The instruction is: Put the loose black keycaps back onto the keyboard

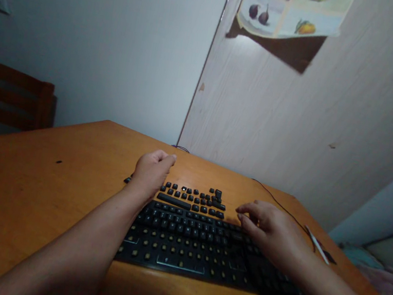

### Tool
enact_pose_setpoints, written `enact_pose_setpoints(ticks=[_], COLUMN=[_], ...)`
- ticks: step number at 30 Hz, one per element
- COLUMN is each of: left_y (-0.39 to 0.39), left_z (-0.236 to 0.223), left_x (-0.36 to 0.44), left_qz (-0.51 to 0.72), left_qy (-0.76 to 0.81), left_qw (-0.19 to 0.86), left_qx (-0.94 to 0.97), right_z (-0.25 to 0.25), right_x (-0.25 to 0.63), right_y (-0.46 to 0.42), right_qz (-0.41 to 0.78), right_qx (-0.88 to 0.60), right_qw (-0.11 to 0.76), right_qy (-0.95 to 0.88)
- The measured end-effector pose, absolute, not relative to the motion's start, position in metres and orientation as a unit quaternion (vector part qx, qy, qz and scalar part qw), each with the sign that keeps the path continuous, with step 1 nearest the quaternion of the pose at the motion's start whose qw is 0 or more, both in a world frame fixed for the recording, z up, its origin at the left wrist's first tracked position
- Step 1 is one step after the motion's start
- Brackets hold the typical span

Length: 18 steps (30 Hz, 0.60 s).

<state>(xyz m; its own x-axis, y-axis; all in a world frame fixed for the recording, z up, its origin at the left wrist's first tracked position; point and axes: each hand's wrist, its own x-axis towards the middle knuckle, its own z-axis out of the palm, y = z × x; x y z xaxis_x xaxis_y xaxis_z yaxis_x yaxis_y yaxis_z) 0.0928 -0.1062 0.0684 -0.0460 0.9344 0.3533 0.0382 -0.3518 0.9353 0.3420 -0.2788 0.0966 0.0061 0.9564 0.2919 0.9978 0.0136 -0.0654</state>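
Head-worn camera looking forward and down from above the orange-brown wooden table (pixel 88 156), taking in both far corners, facing its far edge and the smooth pale wall (pixel 129 53) beyond; long black plastic keyboard (pixel 181 246) lying close, low in view.

The person's 2 forearms (pixel 82 241) are bare as far as the edge of view. The left one looks broad at its lower end and narrows smoothly to a slim wrist (pixel 139 193) and a bare left hand (pixel 153 169). The right one has a soft, slightly blurred outline, ending in a bare right hand (pixel 269 225) with slender fingers (pixel 251 209).
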Motion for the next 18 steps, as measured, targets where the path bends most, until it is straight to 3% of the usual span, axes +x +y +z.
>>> enact_pose_setpoints(ticks=[6,18], left_y=[-0.108,-0.105], left_z=[0.070,0.068], left_x=[0.093,0.092], left_qz=[0.584,0.580], left_qy=[0.420,0.417], left_qw=[0.394,0.403], left_qx=[0.572,0.572], right_z=[0.094,0.079], right_x=[0.356,0.347], right_y=[-0.201,-0.127], right_qz=[-0.071,-0.024], right_qx=[-0.730,-0.740], right_qw=[0.039,-0.036], right_qy=[-0.678,-0.671])
